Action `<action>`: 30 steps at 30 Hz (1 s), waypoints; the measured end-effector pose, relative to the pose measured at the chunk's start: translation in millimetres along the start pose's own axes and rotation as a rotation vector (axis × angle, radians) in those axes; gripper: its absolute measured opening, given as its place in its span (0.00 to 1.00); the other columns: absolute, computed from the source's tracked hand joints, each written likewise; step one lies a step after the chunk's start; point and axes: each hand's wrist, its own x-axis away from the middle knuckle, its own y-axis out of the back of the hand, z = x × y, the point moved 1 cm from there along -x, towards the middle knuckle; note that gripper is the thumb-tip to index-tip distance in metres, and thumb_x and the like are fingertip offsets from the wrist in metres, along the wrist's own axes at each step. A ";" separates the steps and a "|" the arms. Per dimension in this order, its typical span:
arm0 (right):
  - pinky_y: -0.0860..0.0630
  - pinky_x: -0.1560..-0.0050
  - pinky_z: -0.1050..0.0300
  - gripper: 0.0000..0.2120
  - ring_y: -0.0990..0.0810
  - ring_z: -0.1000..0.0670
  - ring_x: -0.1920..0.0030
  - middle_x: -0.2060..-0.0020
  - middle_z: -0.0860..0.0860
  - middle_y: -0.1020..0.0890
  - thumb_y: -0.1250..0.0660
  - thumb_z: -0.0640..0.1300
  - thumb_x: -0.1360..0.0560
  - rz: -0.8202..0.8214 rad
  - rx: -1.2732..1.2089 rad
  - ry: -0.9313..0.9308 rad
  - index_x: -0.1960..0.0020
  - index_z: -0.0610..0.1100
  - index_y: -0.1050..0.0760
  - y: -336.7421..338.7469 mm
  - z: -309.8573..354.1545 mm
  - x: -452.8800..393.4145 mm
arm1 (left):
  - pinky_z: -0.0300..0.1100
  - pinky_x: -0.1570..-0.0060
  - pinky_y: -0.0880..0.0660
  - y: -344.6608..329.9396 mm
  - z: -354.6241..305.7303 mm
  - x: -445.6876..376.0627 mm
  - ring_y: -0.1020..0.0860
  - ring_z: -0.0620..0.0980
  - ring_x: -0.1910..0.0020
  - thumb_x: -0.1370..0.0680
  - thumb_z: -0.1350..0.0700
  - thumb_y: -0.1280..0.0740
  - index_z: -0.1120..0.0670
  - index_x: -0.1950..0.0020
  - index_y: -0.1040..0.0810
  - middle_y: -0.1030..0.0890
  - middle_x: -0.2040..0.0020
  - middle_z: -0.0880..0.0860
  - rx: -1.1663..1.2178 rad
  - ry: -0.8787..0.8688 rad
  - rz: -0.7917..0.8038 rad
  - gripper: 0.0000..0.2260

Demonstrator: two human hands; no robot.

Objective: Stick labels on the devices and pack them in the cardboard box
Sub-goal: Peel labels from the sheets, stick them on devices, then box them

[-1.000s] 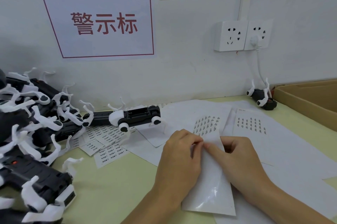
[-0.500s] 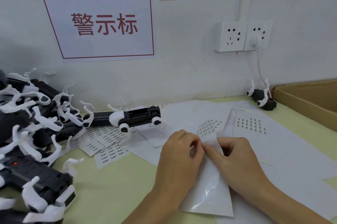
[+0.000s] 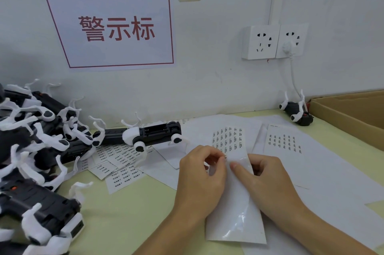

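A glossy label sheet (image 3: 233, 209) with rows of small printed labels at its far end lies on the table in front of me. My right hand (image 3: 261, 180) holds the sheet at its middle, thumb on top. My left hand (image 3: 202, 173) pinches a small label at the sheet's left edge with thumb and fingertips. One black-and-white device (image 3: 153, 133) lies on its back just left of the sheet. A pile of several such devices (image 3: 35, 150) fills the left side. The cardboard box (image 3: 353, 113) stands at the far right.
More label sheets (image 3: 284, 143) and blank white paper (image 3: 332, 175) cover the table on the right. Cut label strips (image 3: 118, 163) lie by the device pile. Another device (image 3: 297, 112) sits by the wall next to the box, under a wall socket (image 3: 272, 41) with a white cable.
The far end of the label sheet has bent down and come back up. My left fingertips now pinch a label at its edge, slightly apart from my right thumb.
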 end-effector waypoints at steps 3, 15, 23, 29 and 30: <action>0.28 0.66 0.57 0.10 0.23 0.53 0.68 0.68 0.43 0.16 0.31 0.42 0.23 -0.009 -0.002 -0.009 0.61 0.41 0.16 0.2 0.0 0.0 | 0.27 0.58 0.30 -0.3 -0.4 1.2 0.21 0.42 0.56 0.29 0.54 0.29 0.49 0.56 0.19 0.19 0.61 0.43 -0.042 -0.019 0.007 0.03; 0.28 0.63 0.52 0.13 0.25 0.47 0.66 0.62 0.34 0.19 0.31 0.44 0.23 -0.004 0.036 -0.027 0.59 0.34 0.19 -0.3 -1.1 0.0 | 0.31 0.55 0.32 0.4 0.7 3.5 0.25 0.43 0.55 0.21 0.58 0.30 0.47 0.56 0.20 0.22 0.61 0.41 -0.177 -0.030 0.017 0.06; 0.17 0.64 0.58 0.04 0.15 0.55 0.64 0.63 0.55 0.14 0.30 0.42 0.23 -0.071 0.039 -0.129 0.52 0.49 0.18 0.9 -1.4 -0.8 | 0.31 0.72 0.33 7.0 5.1 -1.8 0.29 0.43 0.74 0.18 0.60 0.35 0.46 0.57 0.24 0.20 0.67 0.47 0.051 0.145 -0.143 0.11; 0.29 0.62 0.70 0.29 0.22 0.62 0.56 0.54 0.56 0.25 0.24 0.47 0.28 -0.245 0.153 -0.026 0.35 0.60 0.37 -2.8 -4.4 -0.4 | 0.39 0.65 0.26 8.2 0.9 -1.2 0.21 0.47 0.66 0.18 0.57 0.35 0.44 0.52 0.27 0.16 0.64 0.46 0.150 0.217 -0.110 0.07; 0.29 0.59 0.69 0.27 0.24 0.64 0.53 0.51 0.57 0.28 0.24 0.47 0.28 -0.274 0.170 0.030 0.37 0.60 0.34 -3.6 -4.5 1.0 | 0.38 0.65 0.26 8.4 0.5 -1.2 0.21 0.46 0.65 0.18 0.57 0.35 0.44 0.52 0.27 0.16 0.63 0.46 0.155 0.213 -0.104 0.08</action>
